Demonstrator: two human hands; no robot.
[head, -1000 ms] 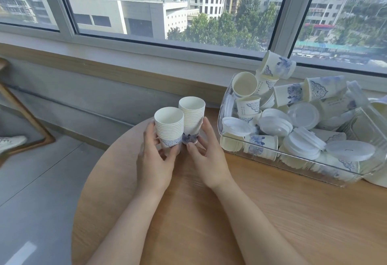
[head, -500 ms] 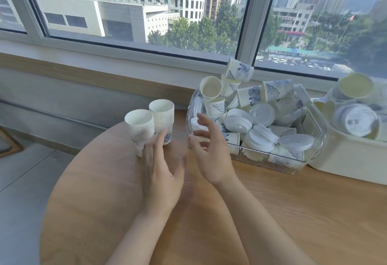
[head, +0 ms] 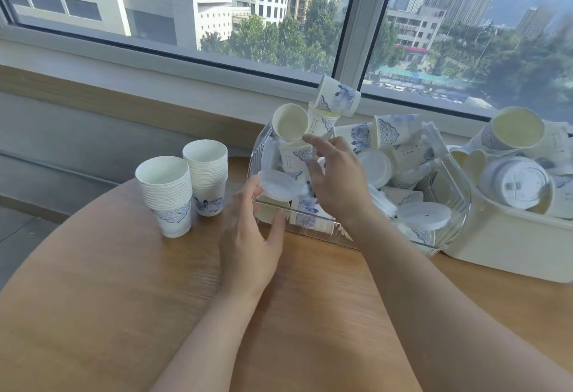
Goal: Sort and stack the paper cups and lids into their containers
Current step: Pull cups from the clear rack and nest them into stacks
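Two stacks of white paper cups with blue prints stand on the round wooden table (head: 124,283) at the left: a front stack (head: 163,198) and a back stack (head: 206,179). A clear bin (head: 449,174) to their right is heaped with loose cups and white lids. My left hand (head: 248,246) reaches to the bin's near left corner, fingers straight, close to a white lid (head: 277,187) inside. My right hand (head: 336,184) hovers over the bin with fingers spread and loosely bent, holding nothing.
A white tub (head: 508,246) at the far right holds more cups and a lidded cup (head: 516,185). One cup (head: 338,100) tops the pile against the window sill. The table's curved edge runs along the left, with floor below.
Both hands have let go of the two cup stacks and moved right to the clear bin. The view has swung right, bringing the white tub into sight.
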